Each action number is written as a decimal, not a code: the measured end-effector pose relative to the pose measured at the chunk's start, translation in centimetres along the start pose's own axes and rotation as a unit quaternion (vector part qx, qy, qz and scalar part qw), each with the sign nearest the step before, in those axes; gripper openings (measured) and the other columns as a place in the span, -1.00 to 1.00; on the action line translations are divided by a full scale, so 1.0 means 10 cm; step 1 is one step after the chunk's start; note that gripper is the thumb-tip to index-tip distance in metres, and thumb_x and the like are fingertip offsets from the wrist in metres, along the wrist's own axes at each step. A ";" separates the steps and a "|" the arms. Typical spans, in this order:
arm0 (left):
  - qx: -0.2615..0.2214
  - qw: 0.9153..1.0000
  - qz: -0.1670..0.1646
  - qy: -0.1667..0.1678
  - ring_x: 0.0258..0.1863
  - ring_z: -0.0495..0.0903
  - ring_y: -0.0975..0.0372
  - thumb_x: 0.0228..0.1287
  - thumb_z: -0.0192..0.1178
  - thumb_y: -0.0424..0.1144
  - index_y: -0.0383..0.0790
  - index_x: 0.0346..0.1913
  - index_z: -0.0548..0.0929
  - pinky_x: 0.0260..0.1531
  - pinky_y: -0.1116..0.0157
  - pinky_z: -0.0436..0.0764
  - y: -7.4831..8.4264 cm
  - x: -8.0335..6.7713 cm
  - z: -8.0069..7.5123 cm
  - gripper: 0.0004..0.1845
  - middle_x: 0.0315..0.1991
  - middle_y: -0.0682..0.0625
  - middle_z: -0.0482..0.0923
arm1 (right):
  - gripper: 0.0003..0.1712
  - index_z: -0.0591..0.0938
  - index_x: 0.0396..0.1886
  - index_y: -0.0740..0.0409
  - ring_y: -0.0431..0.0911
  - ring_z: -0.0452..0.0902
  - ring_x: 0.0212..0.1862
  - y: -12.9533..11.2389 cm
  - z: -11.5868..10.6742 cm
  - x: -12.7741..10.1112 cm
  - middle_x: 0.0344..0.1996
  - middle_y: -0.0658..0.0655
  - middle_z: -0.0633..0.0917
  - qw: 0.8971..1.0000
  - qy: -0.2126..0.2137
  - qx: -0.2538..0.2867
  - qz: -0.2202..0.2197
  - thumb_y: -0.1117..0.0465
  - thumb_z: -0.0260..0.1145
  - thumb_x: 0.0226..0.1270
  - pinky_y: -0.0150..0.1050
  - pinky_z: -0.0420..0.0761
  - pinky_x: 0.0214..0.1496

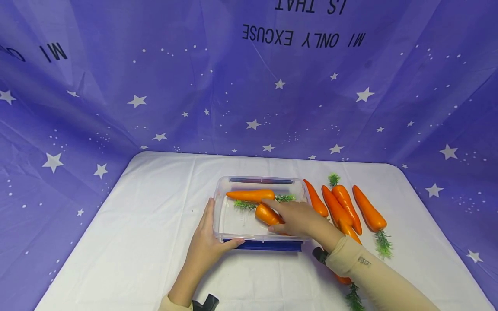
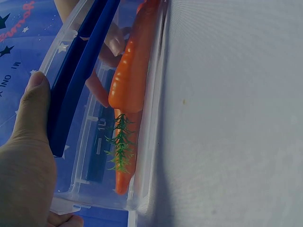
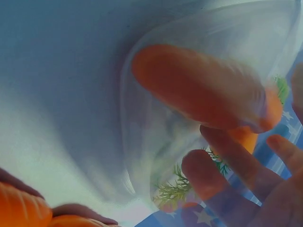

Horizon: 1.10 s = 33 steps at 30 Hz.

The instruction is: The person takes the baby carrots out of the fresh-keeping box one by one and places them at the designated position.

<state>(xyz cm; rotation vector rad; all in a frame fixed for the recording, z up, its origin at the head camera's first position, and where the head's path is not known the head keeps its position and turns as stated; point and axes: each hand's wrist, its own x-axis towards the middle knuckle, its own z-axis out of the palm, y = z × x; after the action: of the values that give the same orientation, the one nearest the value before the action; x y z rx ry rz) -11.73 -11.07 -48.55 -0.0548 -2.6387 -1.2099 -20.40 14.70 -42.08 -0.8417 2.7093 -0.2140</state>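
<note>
A clear plastic box (image 1: 233, 229) with blue latches stands on the white table. My left hand (image 1: 206, 242) rests against its front left corner, thumb along the front rim and straight fingers against the left wall. My right hand (image 1: 299, 218) reaches inside over an orange carrot (image 1: 267, 214), with thumb and fingers spread to either side of it. In the right wrist view, the fingers (image 3: 236, 156) lie apart beside that carrot (image 3: 189, 85). Behind it in the box lies another carrot (image 1: 249, 195) with green leaves.
To the right of the box lie several loose carrots (image 1: 367, 209), some overlapping, one partly under the right sleeve (image 1: 373, 268). A purple cloth (image 1: 218, 86) with white stars hangs behind and beside the table (image 1: 128, 242).
</note>
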 end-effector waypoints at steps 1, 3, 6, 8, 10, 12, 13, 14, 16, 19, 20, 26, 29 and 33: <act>0.000 1.000 0.001 0.001 0.53 0.14 -0.08 -0.29 0.51 0.39 -0.19 0.60 -0.08 0.42 -0.09 0.27 0.00 0.00 0.00 0.46 0.58 -0.23 -0.01 | -0.09 0.24 0.51 -0.31 -0.12 0.59 -0.05 0.00 0.00 0.00 0.08 -0.07 0.67 1.000 -0.002 0.000 0.001 -0.28 0.38 0.20 -0.07 0.58 -0.05; 0.001 1.000 0.002 0.001 0.53 0.14 -0.09 -0.28 0.51 0.39 -0.20 0.60 -0.08 0.42 -0.10 0.28 0.00 0.00 0.00 0.46 0.58 -0.23 -0.01 | -0.08 0.24 0.51 -0.31 -0.10 0.60 -0.01 0.00 0.01 0.00 0.12 -0.07 0.67 1.000 -0.003 0.003 0.003 -0.27 0.39 0.19 -0.05 0.58 -0.02; 0.000 1.000 0.004 0.003 0.53 0.15 -0.08 -0.29 0.52 0.38 -0.20 0.60 -0.08 0.42 -0.09 0.28 0.00 0.00 0.01 0.46 0.58 -0.24 0.00 | -0.07 0.24 0.52 -0.32 -0.09 0.60 0.03 0.00 0.01 0.01 0.16 -0.06 0.65 1.000 -0.007 0.005 0.004 -0.26 0.41 0.19 -0.04 0.58 0.00; -0.001 1.000 0.003 0.003 0.53 0.15 -0.07 -0.29 0.52 0.38 -0.20 0.60 -0.07 0.42 -0.08 0.29 0.00 0.00 0.01 0.46 0.58 -0.23 0.01 | -0.07 0.25 0.52 -0.32 -0.08 0.60 0.05 0.01 0.02 0.02 0.18 -0.06 0.65 1.000 -0.009 0.006 0.004 -0.25 0.42 0.18 -0.03 0.58 0.00; -0.002 1.000 0.001 0.003 0.53 0.15 -0.07 -0.30 0.52 0.38 -0.20 0.60 -0.07 0.42 -0.08 0.28 0.00 0.00 0.01 0.46 0.58 -0.23 0.01 | -0.07 0.25 0.52 -0.32 -0.07 0.60 0.06 0.01 0.03 0.02 0.20 -0.06 0.64 1.000 -0.012 0.005 0.006 -0.24 0.42 0.18 -0.03 0.59 0.00; -0.003 1.000 -0.002 0.001 0.53 0.15 -0.07 -0.29 0.52 0.38 -0.20 0.60 -0.07 0.43 -0.08 0.28 0.00 0.00 0.01 0.46 0.58 -0.22 0.01 | -0.08 0.25 0.51 -0.32 -0.07 0.61 0.04 0.01 0.03 0.03 0.19 -0.05 0.65 1.000 -0.014 0.003 0.006 -0.23 0.43 0.18 -0.04 0.59 -0.01; -0.003 1.000 -0.003 0.000 0.53 0.15 -0.07 -0.29 0.52 0.38 -0.19 0.60 -0.07 0.43 -0.08 0.27 0.00 0.00 0.01 0.46 0.58 -0.22 0.00 | -0.08 0.26 0.51 -0.32 -0.07 0.61 0.04 0.01 0.03 0.03 0.18 -0.04 0.65 1.000 -0.014 0.002 0.007 -0.22 0.43 0.18 -0.04 0.59 -0.02; -0.004 1.000 -0.005 -0.001 0.53 0.14 -0.07 -0.29 0.52 0.38 -0.19 0.60 -0.08 0.43 -0.08 0.27 0.01 0.00 0.01 0.46 0.58 -0.22 0.00 | -0.08 0.25 0.51 -0.32 -0.08 0.61 0.02 0.01 0.03 0.03 0.16 -0.04 0.66 1.000 -0.016 0.000 0.008 -0.22 0.43 0.19 -0.05 0.59 -0.02; -0.004 1.000 -0.005 -0.001 0.53 0.14 -0.07 -0.28 0.52 0.37 -0.19 0.60 -0.08 0.43 -0.08 0.27 0.01 0.00 0.00 0.46 0.59 -0.22 0.00 | -0.08 0.25 0.51 -0.32 -0.08 0.62 -0.03 0.01 0.03 0.03 0.11 -0.03 0.68 1.000 -0.017 0.001 0.007 -0.20 0.43 0.19 -0.05 0.60 -0.05; -0.005 1.000 -0.004 -0.001 0.53 0.14 -0.07 -0.27 0.52 0.37 -0.19 0.60 -0.08 0.43 -0.08 0.27 0.01 0.00 0.00 0.45 0.59 -0.22 -0.01 | -0.09 0.23 0.52 -0.33 -0.08 0.62 -0.10 0.01 0.04 0.04 0.04 -0.02 0.70 1.000 -0.019 0.001 0.006 -0.19 0.42 0.21 -0.04 0.61 -0.07; -0.005 1.000 -0.004 -0.001 0.53 0.14 -0.07 -0.27 0.52 0.36 -0.20 0.60 -0.08 0.43 -0.08 0.27 0.01 0.00 0.00 0.45 0.59 -0.22 -0.01 | -0.09 0.22 0.52 -0.33 -0.07 0.63 -0.12 0.01 0.05 0.04 0.02 -0.02 0.70 1.000 -0.020 0.002 0.005 -0.18 0.42 0.22 -0.04 0.62 -0.07; -0.005 1.000 -0.005 -0.002 0.53 0.14 -0.08 -0.27 0.53 0.36 -0.19 0.60 -0.09 0.43 -0.08 0.27 0.01 0.00 0.00 0.45 0.59 -0.22 -0.01 | -0.09 0.21 0.53 -0.33 -0.08 0.58 -0.23 0.02 0.07 0.07 -0.09 -0.01 0.70 1.000 -0.021 0.011 0.001 -0.13 0.43 0.24 -0.10 0.59 -0.16; -0.007 1.000 -0.011 -0.006 0.53 0.13 -0.07 -0.28 0.52 0.37 -0.17 0.60 -0.10 0.44 -0.08 0.25 0.01 0.00 0.00 0.46 0.59 -0.21 -0.02 | -0.09 0.21 0.53 -0.32 -0.10 0.53 -0.28 0.01 0.08 0.09 -0.18 -0.02 0.68 0.999 -0.024 0.024 -0.003 -0.08 0.43 0.25 -0.15 0.56 -0.19; -0.006 1.000 -0.015 -0.010 0.54 0.12 -0.07 -0.29 0.51 0.39 -0.16 0.61 -0.10 0.44 -0.08 0.25 0.00 0.00 -0.01 0.47 0.59 -0.20 -0.03 | -0.09 0.20 0.54 -0.31 -0.12 0.51 -0.26 0.01 0.09 0.11 -0.23 -0.02 0.65 0.999 -0.029 0.045 -0.009 -0.03 0.43 0.27 -0.14 0.58 -0.12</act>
<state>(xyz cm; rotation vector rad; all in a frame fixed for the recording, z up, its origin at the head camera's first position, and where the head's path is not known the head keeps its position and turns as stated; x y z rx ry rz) -11.70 -11.10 -48.47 -0.0293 -2.6577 -1.2418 -21.02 14.11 -43.17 -0.8326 2.6184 -0.3075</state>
